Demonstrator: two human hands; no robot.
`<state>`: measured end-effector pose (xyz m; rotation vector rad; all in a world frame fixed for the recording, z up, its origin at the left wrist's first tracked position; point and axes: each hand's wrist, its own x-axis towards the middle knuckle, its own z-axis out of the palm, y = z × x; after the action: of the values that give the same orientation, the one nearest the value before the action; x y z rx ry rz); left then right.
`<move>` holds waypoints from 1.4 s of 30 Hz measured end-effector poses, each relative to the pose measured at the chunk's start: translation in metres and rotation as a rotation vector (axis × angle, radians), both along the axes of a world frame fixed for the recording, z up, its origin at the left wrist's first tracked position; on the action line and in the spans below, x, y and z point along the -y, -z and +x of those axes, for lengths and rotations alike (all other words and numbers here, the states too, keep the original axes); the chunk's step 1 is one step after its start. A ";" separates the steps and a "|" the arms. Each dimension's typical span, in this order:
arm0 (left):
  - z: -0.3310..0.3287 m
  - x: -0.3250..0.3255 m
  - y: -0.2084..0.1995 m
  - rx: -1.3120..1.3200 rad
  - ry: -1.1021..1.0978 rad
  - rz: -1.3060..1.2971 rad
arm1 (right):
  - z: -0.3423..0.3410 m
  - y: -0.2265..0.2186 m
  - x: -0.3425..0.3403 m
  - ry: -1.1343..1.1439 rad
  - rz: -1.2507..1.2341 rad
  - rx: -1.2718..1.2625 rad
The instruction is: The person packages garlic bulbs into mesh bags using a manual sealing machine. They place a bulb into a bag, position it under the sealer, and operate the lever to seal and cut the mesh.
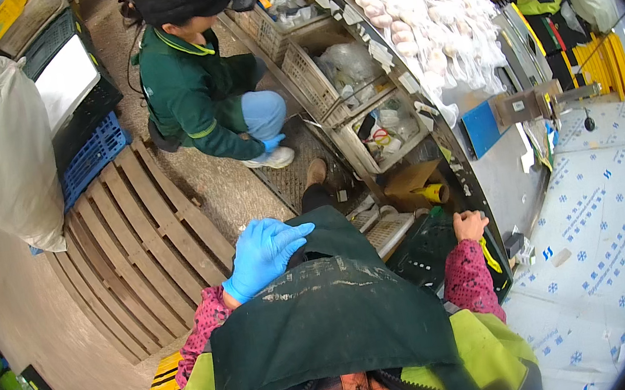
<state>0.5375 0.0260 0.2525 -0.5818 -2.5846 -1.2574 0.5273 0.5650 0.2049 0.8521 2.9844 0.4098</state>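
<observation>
My left hand (pixel 269 256), in a blue glove, hovers over or lies on the dark green apron (pixel 329 319) across my lap. Its fingers reach to the right, loosely together, and nothing shows in them. My bare right hand (pixel 471 226) has its fingers bent over the near part of the dark table edge (pixel 445 150). Just below that hand is a bright yellow strip (pixel 490 257). Beyond, on the tabletop, lies a big heap of garlic bulbs (pixel 415 16) in white net bags.
Another person (pixel 194 76) in green crouches ahead on the left. Grey crates (pixel 314 88) with plastic scraps line the table's side. A wooden pallet (pixel 138 249), blue crate (pixel 92 157) and full white sack (pixel 9 148) stand left. A device with a blue plate (pixel 482 129) sits right.
</observation>
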 end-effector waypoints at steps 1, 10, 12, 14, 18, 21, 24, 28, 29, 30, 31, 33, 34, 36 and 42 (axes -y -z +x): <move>-0.002 0.000 0.000 0.008 -0.005 0.003 | 0.001 -0.002 0.002 0.042 -0.017 0.006; -0.017 -0.003 -0.006 0.038 0.030 -0.011 | -0.006 -0.008 0.011 0.028 -0.022 -0.012; -0.023 -0.005 -0.007 0.027 0.054 0.003 | -0.005 -0.007 0.012 0.023 -0.021 -0.054; -0.029 -0.008 -0.009 0.020 0.076 -0.002 | -0.006 -0.004 0.010 0.010 -0.042 -0.103; -0.034 -0.018 -0.008 0.039 0.133 -0.009 | -0.001 -0.009 0.012 -0.016 -0.027 -0.128; -0.042 -0.026 -0.011 0.029 0.179 0.003 | -0.001 -0.008 0.009 -0.040 -0.070 -0.164; -0.046 -0.031 -0.016 0.021 0.209 -0.018 | -0.002 -0.010 0.010 -0.045 -0.076 -0.177; -0.042 -0.036 -0.016 0.029 0.222 0.013 | -0.002 -0.012 0.013 -0.016 -0.082 -0.165; -0.041 -0.036 -0.017 0.027 0.222 0.005 | -0.003 -0.013 0.014 -0.014 -0.086 -0.162; -0.039 -0.036 -0.017 0.025 0.221 -0.004 | -0.003 -0.013 0.014 -0.007 -0.087 -0.152; -0.038 -0.036 -0.017 0.030 0.223 -0.005 | -0.004 -0.012 0.013 -0.001 -0.089 -0.142; -0.034 -0.035 -0.016 0.044 0.219 -0.005 | -0.003 -0.008 0.009 0.013 -0.084 -0.140; -0.032 -0.034 -0.016 0.038 0.213 -0.001 | -0.002 -0.007 0.007 0.019 -0.086 -0.129; -0.028 -0.033 -0.015 0.016 0.193 0.011 | -0.004 -0.008 0.006 0.023 -0.087 -0.118; -0.010 -0.025 -0.012 -0.008 0.162 0.032 | -0.004 -0.008 0.009 0.066 -0.087 -0.066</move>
<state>0.5271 0.0511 0.2644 -0.8022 -2.5494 -1.3392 0.5232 0.5562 0.2133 0.9705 2.9979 0.2534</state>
